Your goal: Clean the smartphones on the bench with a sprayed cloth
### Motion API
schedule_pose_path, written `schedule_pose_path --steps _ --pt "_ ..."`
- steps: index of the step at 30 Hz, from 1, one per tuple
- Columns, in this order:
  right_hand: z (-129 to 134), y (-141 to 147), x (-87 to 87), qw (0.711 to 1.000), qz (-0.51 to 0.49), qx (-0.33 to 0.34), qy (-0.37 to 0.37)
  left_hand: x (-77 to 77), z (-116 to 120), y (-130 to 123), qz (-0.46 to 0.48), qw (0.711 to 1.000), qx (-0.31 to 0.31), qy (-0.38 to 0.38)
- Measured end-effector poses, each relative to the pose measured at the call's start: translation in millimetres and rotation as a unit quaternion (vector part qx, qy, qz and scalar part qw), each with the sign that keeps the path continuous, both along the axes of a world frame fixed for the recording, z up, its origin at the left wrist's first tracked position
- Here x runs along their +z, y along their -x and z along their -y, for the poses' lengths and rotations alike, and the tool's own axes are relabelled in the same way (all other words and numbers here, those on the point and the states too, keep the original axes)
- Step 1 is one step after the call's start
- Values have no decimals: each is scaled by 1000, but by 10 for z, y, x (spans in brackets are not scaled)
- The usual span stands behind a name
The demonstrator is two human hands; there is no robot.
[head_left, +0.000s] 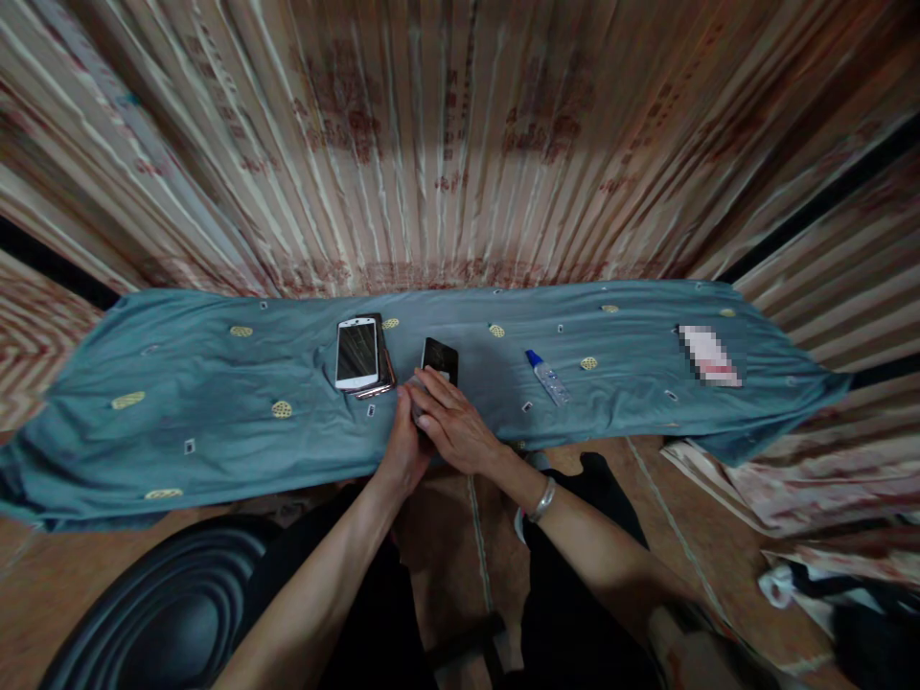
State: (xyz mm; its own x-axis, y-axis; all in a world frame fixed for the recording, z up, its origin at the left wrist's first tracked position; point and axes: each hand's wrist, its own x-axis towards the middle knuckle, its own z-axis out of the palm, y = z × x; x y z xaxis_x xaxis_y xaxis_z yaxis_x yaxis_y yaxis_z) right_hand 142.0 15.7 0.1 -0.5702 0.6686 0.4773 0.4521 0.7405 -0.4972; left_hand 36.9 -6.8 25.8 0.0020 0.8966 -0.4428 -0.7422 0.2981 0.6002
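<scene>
My left hand [406,443] and my right hand [460,426] meet at the near edge of the cloth-covered table. Between them is a small greyish thing [417,391], mostly covered, whose kind I cannot make out. The left fingers close around its near side, while the right fingers lie over it from the other side. Just beyond the right fingertips lies a black phone [442,355], its lower part hidden by that hand. To the left, a white phone with a dark screen [357,353] rests on top of at least one darker phone [384,356].
A clear tube with a blue cap [547,377] lies right of my hands. Farther right is a pixelated white and pink item [710,356]. The teal cloth [216,383] is wrinkled. Pleated curtains [460,144] hang behind, and a black round stool [176,613] stands lower left.
</scene>
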Motion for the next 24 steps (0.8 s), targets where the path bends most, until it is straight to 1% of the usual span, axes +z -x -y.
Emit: schedule_pose_path --steps 2,5,8,11,13,16,18,21,24 --pt "-90 -45 20 1000 -16 -15 -7 -3 27 -32 -9 999 -31 -6" --pt "-269 -133 41 997 -35 -60 -15 0 74 -91 -37 997 -73 11" --pt "-410 -204 46 994 -46 -103 -7 -4 111 -128 -66 994 -86 14" --pt "-408 -192 31 990 -55 -128 2 -23 113 -130 -62 994 -88 0" --pt "-315 -131 11 991 -57 -123 1 -39 90 -114 -48 996 -81 -1" --pt "-129 -15 -17 996 -44 -74 -4 -46 38 -80 -38 999 -37 -10" --pt "-58 27 -18 998 -32 -46 -6 -35 16 -63 -42 999 -13 -28" --pt "-105 4 8 999 -30 -41 -15 -8 24 -62 -59 998 -25 -22" --pt "-258 -76 36 996 -47 -75 -21 3 66 -93 -87 995 -53 3"
